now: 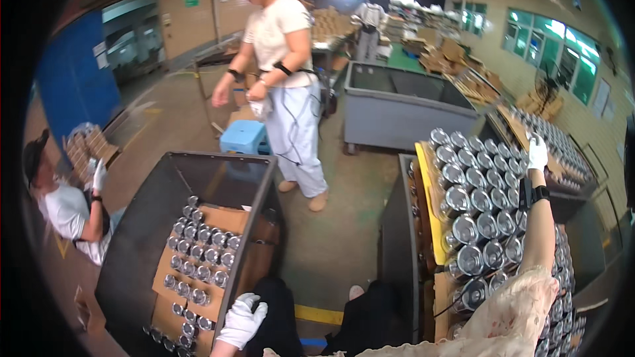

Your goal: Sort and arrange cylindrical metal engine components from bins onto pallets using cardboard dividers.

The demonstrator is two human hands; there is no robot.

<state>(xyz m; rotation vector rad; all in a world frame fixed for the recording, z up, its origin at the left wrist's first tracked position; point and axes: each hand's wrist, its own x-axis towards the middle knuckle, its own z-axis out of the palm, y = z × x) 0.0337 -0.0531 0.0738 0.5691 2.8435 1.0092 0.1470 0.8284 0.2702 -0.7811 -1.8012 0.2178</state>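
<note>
My left hand [243, 320], in a white glove, is beside the near rim of the dark left bin [126, 271], its fingers loosely apart and nothing in them. My right arm stretches over the right-hand load of shiny, clear, round glassware [465, 229], standing in rows. At the far right edge of these rows is my gloved right hand [538, 154]. Its fingers look curled together; what they hold, if anything, is hidden. Smaller-looking rows of the same glassware [187, 249] stand on brown cardboard [165, 271] inside the left bin.
A yellow board [431, 208] edges the right load. A grey wheeled bin [403, 116] stands ahead, near a blue stool [243, 137]. One person [284, 46] stands beyond the left bin; another [73, 211] is at far left. More glassware [555, 142] lies beyond my right hand.
</note>
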